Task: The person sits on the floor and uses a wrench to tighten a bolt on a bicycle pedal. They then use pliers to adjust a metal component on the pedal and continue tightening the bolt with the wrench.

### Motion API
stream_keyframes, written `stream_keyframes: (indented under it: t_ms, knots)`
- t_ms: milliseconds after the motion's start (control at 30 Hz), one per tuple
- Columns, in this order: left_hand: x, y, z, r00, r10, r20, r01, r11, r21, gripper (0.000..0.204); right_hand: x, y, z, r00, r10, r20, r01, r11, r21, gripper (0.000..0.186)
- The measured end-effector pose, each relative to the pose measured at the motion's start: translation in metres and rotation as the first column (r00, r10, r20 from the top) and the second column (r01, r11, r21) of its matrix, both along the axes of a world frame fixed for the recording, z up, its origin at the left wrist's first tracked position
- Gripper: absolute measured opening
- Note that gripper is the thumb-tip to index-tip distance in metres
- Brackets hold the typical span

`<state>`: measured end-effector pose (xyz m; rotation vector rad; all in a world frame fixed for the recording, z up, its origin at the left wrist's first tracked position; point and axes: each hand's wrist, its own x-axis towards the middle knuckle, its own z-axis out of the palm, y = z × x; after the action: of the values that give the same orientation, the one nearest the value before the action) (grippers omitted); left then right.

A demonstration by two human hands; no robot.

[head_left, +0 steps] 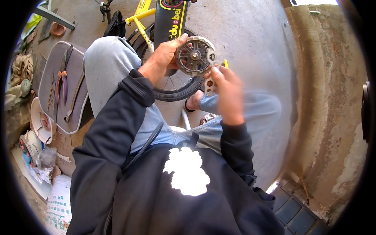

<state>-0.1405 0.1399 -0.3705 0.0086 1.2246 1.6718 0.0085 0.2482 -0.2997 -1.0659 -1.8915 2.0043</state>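
Note:
Up in front of me, my left hand (159,58) is closed on the left edge of a small spoked wheel (188,59) with a grey rim, dark spokes and a nut at its hub. My right hand (229,92), partly blurred, pinches a flat silver multi-hole spanner (210,85). The spanner's upper end overlaps the wheel's right rim; whether the two touch I cannot tell. Just behind the wheel stands a yellow bicycle (145,13) with a black panel and a black-tyred wheel (172,96).
On my left lies a grey padded case (74,91) bearing pliers (62,84) and a combination spanner (75,98). A white cap-like item (40,119), plastic bags (47,156) and a white sack (59,201) are beside it. A weathered wall (333,113) rises at right.

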Motion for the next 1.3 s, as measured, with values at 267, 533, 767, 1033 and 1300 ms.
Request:
stream_keyframes:
  t_ms: [267,533,767,1033,1300]
  knots:
    - [0.002,0.000,-0.009,0.997,0.001,0.074,-0.014,0.982,0.187,0.029,0.017,-0.003,-0.005,0.995,-0.093,0.022,0.095,0.990,-0.108,0.021]
    - [0.001,0.004,-0.014,0.991,-0.001,0.131,-0.035,0.961,0.275,0.028,0.017,-0.010,-0.009,0.996,-0.053,-0.074,0.045,0.994,-0.105,0.024]
    - [0.005,0.005,-0.014,0.994,0.044,0.101,-0.064,0.975,0.212,0.027,0.003,-0.016,-0.003,0.999,-0.040,0.004,0.040,0.997,-0.070,0.028]
    - [0.004,0.008,-0.016,0.985,0.060,0.163,-0.097,0.969,0.229,0.030,-0.012,-0.024,-0.013,0.996,-0.082,0.040,0.077,0.991,0.113,0.019]
    - [0.007,0.008,-0.013,0.984,0.110,0.140,-0.138,0.969,0.207,0.028,-0.012,-0.032,-0.015,0.971,-0.189,0.147,0.150,0.959,0.240,0.027]
